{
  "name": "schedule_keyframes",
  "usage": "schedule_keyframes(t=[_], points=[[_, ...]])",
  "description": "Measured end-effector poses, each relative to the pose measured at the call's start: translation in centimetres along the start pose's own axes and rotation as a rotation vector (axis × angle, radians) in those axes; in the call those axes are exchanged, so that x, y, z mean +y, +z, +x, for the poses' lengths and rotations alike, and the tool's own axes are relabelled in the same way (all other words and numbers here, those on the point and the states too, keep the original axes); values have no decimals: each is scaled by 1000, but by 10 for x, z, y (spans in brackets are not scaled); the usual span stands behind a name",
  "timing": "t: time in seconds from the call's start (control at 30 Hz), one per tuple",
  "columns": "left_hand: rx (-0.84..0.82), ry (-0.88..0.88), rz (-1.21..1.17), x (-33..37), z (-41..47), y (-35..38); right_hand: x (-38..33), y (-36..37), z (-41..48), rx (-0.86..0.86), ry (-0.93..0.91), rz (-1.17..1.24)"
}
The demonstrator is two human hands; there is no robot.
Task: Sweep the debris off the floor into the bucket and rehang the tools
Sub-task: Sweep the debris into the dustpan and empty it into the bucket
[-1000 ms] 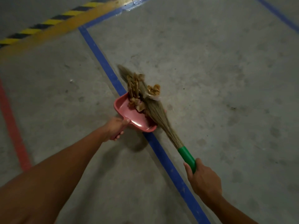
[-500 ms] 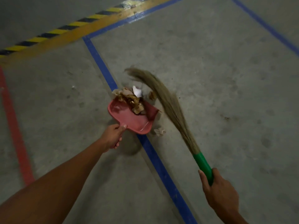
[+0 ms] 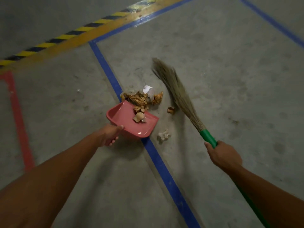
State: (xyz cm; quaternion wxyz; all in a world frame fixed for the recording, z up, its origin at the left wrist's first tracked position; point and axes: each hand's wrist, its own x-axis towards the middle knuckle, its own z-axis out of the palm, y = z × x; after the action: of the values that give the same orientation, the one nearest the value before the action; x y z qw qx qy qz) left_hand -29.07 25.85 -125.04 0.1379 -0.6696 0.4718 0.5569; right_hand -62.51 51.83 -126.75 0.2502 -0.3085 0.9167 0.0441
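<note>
— What differs?
— The straw broom (image 3: pixel 177 89) has swung right, off the crumpled brown debris (image 3: pixel 139 99) ahead of my left hand (image 3: pixel 109 134).
— Hands?
— Left grips the glossy pink dustpan (image 3: pixel 121 114); right hand (image 3: pixel 223 155) wraps the broom's green handle.

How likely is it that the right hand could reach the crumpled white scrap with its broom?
Probably yes: the scrap lies on open floor between the dustpan and the broom, with nothing between scrap and broom. The right hand grips the green handle.
</note>
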Motion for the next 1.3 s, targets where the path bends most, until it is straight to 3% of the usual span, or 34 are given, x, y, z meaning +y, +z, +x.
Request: schedule_keyframes(t=[0.23,0.43,0.7,0.93,1.3], points=[[4,-57,59,17,20,-24,-19,12,22,18,-142,-134],[62,13,91,31,35,-17,-5,24,18,39,-262,-241],[63,128,80,-1,44,-2,23,31,-6,10,-352,-289],[96,239,-45,-22,39,13,52,35,-31,57,-328,-307],[173,272,-156,-61,13,35,63,6,-58,104,-299,-308]])
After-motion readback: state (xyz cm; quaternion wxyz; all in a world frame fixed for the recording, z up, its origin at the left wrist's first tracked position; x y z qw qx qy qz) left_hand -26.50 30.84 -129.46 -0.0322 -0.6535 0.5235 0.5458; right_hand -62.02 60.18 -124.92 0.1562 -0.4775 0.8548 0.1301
